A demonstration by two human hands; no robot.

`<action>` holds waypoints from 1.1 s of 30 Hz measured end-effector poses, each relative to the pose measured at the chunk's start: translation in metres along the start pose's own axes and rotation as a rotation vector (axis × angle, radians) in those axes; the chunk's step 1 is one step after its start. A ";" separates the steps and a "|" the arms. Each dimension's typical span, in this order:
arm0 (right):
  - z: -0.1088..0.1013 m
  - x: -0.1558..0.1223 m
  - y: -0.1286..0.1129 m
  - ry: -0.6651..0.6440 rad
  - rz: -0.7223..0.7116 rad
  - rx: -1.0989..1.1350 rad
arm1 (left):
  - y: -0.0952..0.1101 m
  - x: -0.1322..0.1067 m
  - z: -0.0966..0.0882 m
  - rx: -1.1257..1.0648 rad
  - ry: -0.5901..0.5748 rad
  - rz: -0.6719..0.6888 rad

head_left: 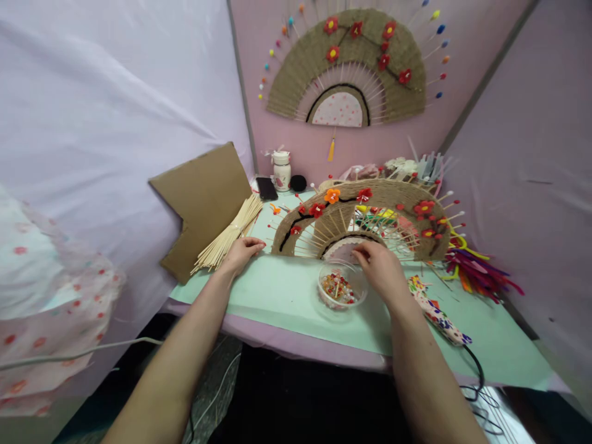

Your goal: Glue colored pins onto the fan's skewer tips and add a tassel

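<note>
My left hand (245,253) is in a pinch just left of the fan's lower left corner, with a small red spot at its fingertips that may be a bead. My right hand (380,264) is also pinched, above the right rim of a clear plastic bowl (361,290); what its fingers hold, if anything, is hidden. Red, amber and clear beads (337,288) lie in the bowl. Behind both hands stands a twine-wrapped fan (388,192) of sticks, decorated with red and orange flowers and bead-tipped ends.
A bundle of thin sticks (231,233) and bent cardboard (203,203) lie left. Right are a patterned glue gun (439,317) with a black cord and colourful pipe cleaners (481,268). Behind are a phone (267,189) and white bottle (282,169); another fan (296,80) hangs above.
</note>
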State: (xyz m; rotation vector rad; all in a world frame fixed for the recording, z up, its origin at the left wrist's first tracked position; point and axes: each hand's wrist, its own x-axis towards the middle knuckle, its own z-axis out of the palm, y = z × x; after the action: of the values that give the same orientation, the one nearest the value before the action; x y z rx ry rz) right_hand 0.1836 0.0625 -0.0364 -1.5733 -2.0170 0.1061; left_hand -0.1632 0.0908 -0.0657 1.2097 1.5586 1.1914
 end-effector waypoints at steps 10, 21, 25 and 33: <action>0.007 0.003 0.002 -0.110 0.009 -0.032 | -0.002 -0.002 -0.001 -0.001 -0.003 0.006; 0.008 0.003 0.003 -0.111 0.018 -0.020 | 0.004 -0.006 0.003 -0.005 0.016 0.013; 0.008 0.003 0.002 -0.101 0.019 -0.013 | 0.005 -0.006 0.003 0.000 0.020 0.011; 0.008 0.002 0.003 -0.084 0.010 0.006 | 0.007 -0.007 0.005 -0.003 0.043 0.006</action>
State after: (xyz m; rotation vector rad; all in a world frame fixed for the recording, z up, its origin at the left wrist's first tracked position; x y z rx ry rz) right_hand 0.1821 0.0681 -0.0438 -1.6003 -2.0711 0.1848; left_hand -0.1554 0.0852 -0.0593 1.1955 1.5851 1.2302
